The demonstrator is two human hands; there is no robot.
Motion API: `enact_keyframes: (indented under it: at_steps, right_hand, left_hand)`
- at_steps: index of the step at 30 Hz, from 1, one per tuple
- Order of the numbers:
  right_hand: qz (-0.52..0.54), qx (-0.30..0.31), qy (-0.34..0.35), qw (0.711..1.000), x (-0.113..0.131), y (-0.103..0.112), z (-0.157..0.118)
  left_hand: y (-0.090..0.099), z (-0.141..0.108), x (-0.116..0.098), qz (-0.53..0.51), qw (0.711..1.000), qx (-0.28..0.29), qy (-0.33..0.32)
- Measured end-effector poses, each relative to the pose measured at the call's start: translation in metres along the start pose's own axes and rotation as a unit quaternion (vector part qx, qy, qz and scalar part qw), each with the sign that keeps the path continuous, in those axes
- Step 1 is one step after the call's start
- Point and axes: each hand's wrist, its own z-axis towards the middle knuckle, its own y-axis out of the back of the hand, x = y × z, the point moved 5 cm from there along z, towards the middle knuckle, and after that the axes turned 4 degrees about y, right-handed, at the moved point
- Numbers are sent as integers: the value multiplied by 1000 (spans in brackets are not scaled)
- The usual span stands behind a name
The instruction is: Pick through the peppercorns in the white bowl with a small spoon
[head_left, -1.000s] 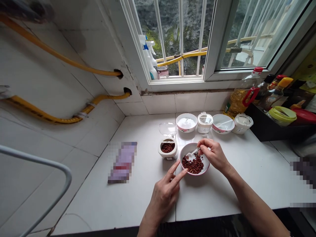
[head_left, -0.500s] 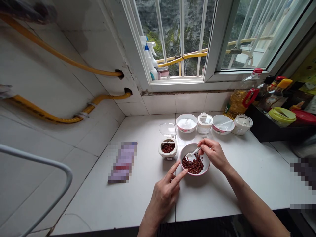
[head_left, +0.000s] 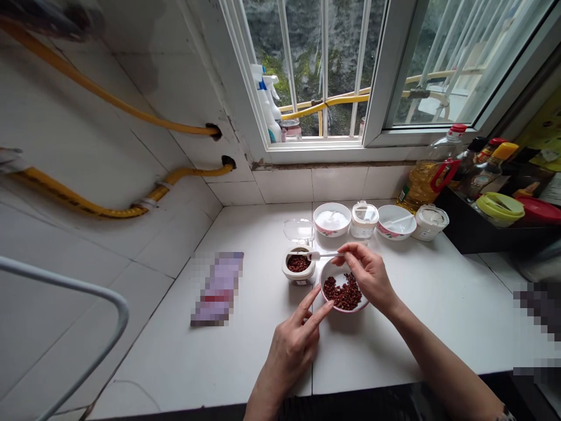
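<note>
My right hand [head_left: 368, 275] pinches the handle of a small white spoon [head_left: 314, 255], held level with its bowl end at the right rim of a white seasoning jar [head_left: 299, 279]. Dark red-brown peppercorns, probably Sichuan pepper, fill part of the jar, whose clear lid [head_left: 299, 230] is flipped up. In front of my right hand sits a white bowl [head_left: 339, 270] with a pink rim, holding more of these peppercorns [head_left: 346, 294]. Two outstretched fingers of my left hand [head_left: 295, 336] rest against the bowl's left rim. Whether the spoon carries anything is too small to tell.
Along the back stand a bowl of white grains [head_left: 332, 220], a lidded jar [head_left: 364, 220], a bowl with a white spoon [head_left: 395, 223] and another jar [head_left: 432, 222]. An oil bottle [head_left: 427, 175] and a black rack [head_left: 468, 225] are at right. A purple packet [head_left: 218, 289] lies left.
My right hand has lifted the spoon out of the bowl's peppercorns and moved it left and up to the jar. My left hand has stayed at the bowl's rim.
</note>
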Motion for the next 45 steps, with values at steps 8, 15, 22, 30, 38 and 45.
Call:
enact_keyframes:
  at_steps: [8, 15, 22, 30, 38, 45]
  right_hand:
    - [-214, 36, 261, 941, 24, -15, -7]
    - [-217, -36, 128, 967, 11, 26, -3]
    - [-357, 59, 135, 922, -8, 23, -2]
    - [-274, 70, 62, 957, -11, 15, -4]
    - [-130, 28, -57, 990, -11, 28, 1]
    - [-232, 28, 8, 972, -9, 27, 1]
  left_hand:
    - [-1, 0, 1, 0, 1000, 2, 3]
    - [-2, -1, 1, 6, 1000, -7, 0]
    - [-1, 0, 1, 4, 1000, -6, 0]
    - [0, 0, 0, 8, 1000, -7, 2]
    - [0, 0, 1, 6, 1000, -10, 0]
    - [-1, -1, 0, -1, 1000, -3, 3]
